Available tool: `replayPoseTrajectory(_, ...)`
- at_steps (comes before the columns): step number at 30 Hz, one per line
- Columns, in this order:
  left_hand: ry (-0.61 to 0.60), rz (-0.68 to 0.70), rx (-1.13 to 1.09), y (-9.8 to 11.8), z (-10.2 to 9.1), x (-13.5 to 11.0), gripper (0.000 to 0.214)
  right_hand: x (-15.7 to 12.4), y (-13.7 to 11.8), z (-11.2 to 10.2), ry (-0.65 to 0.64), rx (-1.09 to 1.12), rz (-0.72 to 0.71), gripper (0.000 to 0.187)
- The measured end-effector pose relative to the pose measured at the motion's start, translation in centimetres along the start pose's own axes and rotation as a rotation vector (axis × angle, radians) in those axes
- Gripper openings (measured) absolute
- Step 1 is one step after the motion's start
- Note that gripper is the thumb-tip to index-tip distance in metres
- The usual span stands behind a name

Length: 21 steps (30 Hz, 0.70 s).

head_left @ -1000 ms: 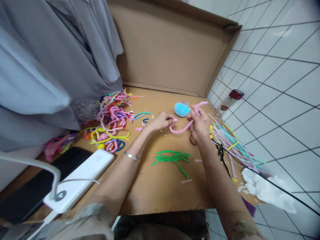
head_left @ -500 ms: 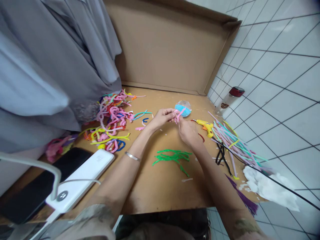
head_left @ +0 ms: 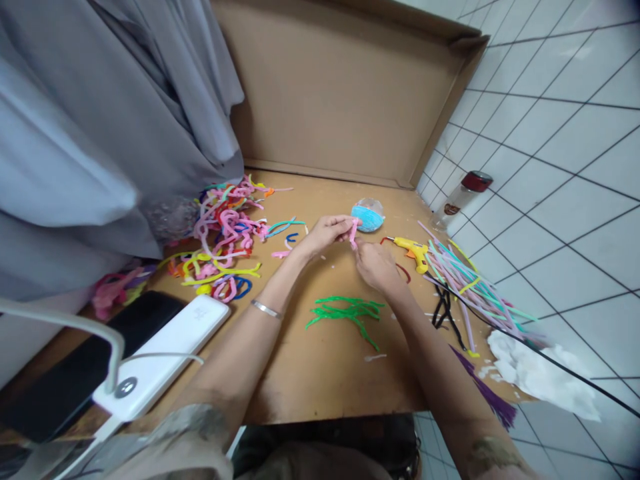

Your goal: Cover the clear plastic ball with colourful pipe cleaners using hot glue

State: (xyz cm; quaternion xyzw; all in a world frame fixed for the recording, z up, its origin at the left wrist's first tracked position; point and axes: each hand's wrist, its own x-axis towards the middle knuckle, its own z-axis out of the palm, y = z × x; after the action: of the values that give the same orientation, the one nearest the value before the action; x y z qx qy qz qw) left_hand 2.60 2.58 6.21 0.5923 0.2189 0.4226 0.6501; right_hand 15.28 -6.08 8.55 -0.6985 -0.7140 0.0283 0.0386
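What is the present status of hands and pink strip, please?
Left hand pinching pink strip near top. Right hand at its lower end, grip hidden. Possible obstacle: blue ball just beyond.

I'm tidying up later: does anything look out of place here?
Yes: the purple bundle pokes past the front edge of the table, and white fluff lies loose with stray bits beside it, looking spilled.

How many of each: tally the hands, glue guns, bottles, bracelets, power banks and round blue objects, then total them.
Left hand and right hand: 2
Glue gun: 1
Bottle: 1
Bracelet: 1
Power bank: 1
Round blue object: 1
Total: 7
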Motion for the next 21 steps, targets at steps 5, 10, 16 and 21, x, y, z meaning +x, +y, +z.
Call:
replayPoseTrajectory(5,-0.05,0.039,0.126,0.0,0.0,-0.2,0.033,0.1,0.3,0.5,0.0,0.038,0.003,0.04)
replayPoseTrajectory(10,0.233,0.102,0.03,0.0,-0.7,0.3,0.028,0.7,0.7,1.0,0.285,0.317,-0.131,0.036)
replayPoseTrajectory(16,0.388,0.04,-0.484,1.0,-1.3,0.9,0.023,1.0,1.1,2.1,0.581,0.447,-0.154,0.022)
replayPoseTrajectory(21,0.573,0.026,-0.765,1.5,-2.2,0.9,0.034,0.9,0.1,2.4,0.38,0.629,-0.289,0.035)
